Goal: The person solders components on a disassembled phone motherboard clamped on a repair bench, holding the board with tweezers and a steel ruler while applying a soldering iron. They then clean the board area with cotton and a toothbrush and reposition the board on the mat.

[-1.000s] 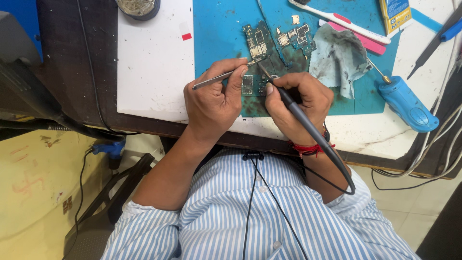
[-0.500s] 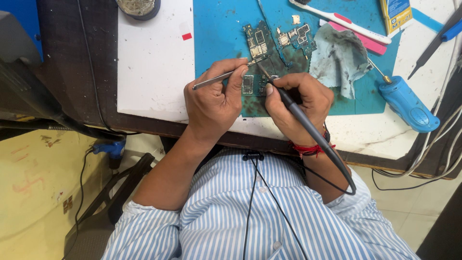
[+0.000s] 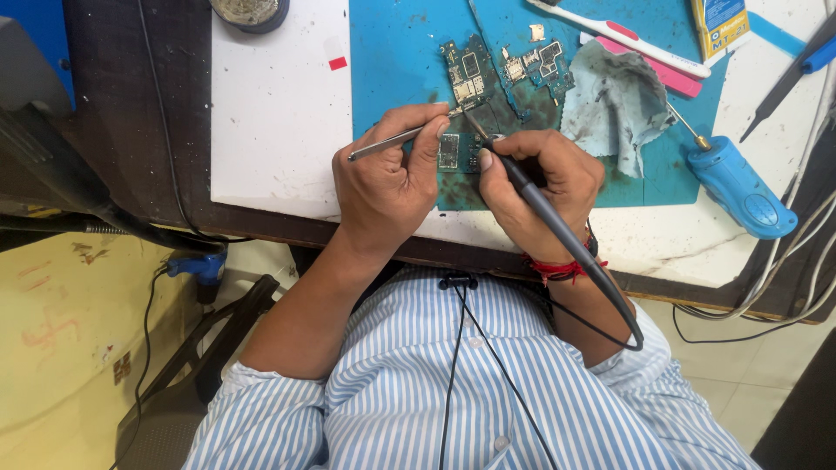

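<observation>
The left hand pinches thin silver metal tweezers, and the right hand grips a dark pen-shaped soldering iron. Both tips meet on a green rectangular circuit board lying on a teal work mat. Just beside the right hand lies a crumpled grey cloth, with a blue plastic electric screwdriver farther right.

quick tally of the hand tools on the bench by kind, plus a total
Tweezers, in the left hand: 1
Soldering iron, in the right hand: 1
Blue electric screwdriver: 1
Toothbrushes: 2, one white, one pink
Total: 5
</observation>
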